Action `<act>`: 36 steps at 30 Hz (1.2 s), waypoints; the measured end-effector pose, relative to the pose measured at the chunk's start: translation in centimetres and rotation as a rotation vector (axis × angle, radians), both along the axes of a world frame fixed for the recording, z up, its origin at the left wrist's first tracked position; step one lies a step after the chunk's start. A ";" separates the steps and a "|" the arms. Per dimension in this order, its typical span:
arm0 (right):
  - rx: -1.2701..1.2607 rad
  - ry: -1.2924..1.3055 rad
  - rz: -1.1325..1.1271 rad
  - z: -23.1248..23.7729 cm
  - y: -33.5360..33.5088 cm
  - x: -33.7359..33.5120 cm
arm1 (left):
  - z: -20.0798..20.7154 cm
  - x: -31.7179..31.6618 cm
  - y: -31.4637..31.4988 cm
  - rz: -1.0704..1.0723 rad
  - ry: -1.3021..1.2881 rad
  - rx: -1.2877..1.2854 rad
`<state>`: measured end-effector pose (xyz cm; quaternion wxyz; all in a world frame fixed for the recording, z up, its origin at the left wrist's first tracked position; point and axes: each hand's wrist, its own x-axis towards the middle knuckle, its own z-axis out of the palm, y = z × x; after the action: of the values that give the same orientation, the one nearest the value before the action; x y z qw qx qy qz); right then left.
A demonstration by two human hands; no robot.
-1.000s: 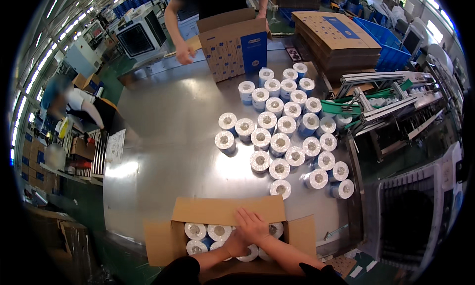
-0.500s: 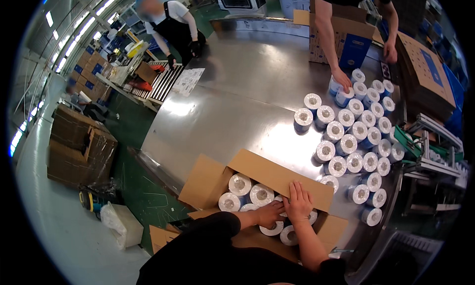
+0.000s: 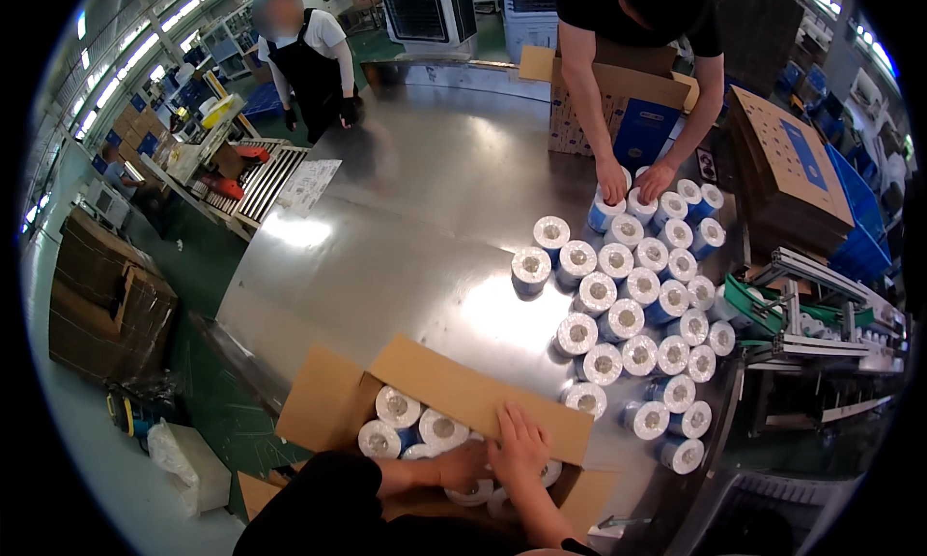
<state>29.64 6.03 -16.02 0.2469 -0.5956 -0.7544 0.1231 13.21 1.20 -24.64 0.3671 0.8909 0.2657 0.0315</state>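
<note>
An open cardboard box (image 3: 386, 355) stands in front of me at the near edge of the metal table, with white-ended paper rolls (image 3: 398, 407) in blue-and-white wrap packed upright inside. My left hand (image 3: 465, 465) reaches into the box over the rolls; its fingertips are hidden beside my right hand. Against the box's far flap (image 3: 483, 399) rests my right hand (image 3: 521, 444), fingers stretched out over the cardboard and holding nothing. Parts of the rolls under my hands and forearms are covered.
Many similar rolls (image 3: 624, 318) stand on the metal table (image 3: 386, 237) to the right. Across it, a co-worker's hands (image 3: 612, 181) touch rolls before another carton (image 3: 579, 121). Flat cartons (image 3: 792, 170) are stacked far right, above a metal-framed conveyor (image 3: 821, 345). Another person (image 3: 314, 68) stands far left.
The whole view has shifted, so the table and box appear further left and lower. The co-worker's second hand has come down to the rolls. My hands remain at the box.
</note>
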 end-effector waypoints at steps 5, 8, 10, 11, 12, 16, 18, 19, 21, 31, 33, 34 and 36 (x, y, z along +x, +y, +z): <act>-0.031 0.023 -0.046 1.1 -0.3 -0.3 | 2.7 0.8 2.0 0.151 -0.188 -0.115; -0.082 0.013 -0.032 2.0 0.6 0.0 | 1.1 0.8 1.8 0.128 -0.109 -0.096; -0.087 0.011 -0.021 3.0 1.3 0.1 | 0.9 1.2 1.8 0.092 -0.065 -0.199; -0.092 0.006 -0.021 3.3 1.4 0.3 | 1.1 1.4 2.0 0.088 -0.056 -0.227; -0.083 0.030 -0.023 2.8 1.5 0.3 | 1.3 1.5 2.0 0.086 -0.047 -0.250; -0.100 0.087 -0.057 1.6 1.0 0.5 | 1.8 1.5 3.0 0.035 -0.013 -0.305; -0.098 0.089 -0.053 2.0 1.4 0.6 | 1.8 1.5 3.2 0.021 0.003 -0.314; -0.091 0.076 -0.056 2.5 1.6 0.6 | 1.9 1.7 3.0 0.016 0.007 -0.319; -0.067 0.065 -0.052 2.6 1.7 0.6 | 1.9 1.4 3.1 0.013 0.021 -0.323; -0.052 0.014 -0.035 2.4 1.6 0.4 | 1.9 1.5 2.8 -0.017 0.095 -0.306; -0.059 -0.040 -0.025 2.5 0.9 0.3 | 1.7 1.3 2.5 -0.018 0.142 -0.333; -0.040 -0.073 -0.015 2.7 1.0 0.3 | 1.8 1.2 2.5 -0.015 0.164 -0.321; 0.009 -0.117 -0.017 2.1 1.0 0.1 | 2.5 1.1 1.4 -0.004 0.157 -0.183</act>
<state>29.73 7.07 -13.97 0.2060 -0.6069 -0.7631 0.0826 14.27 2.61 -22.16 0.4250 0.8539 0.2937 -0.0632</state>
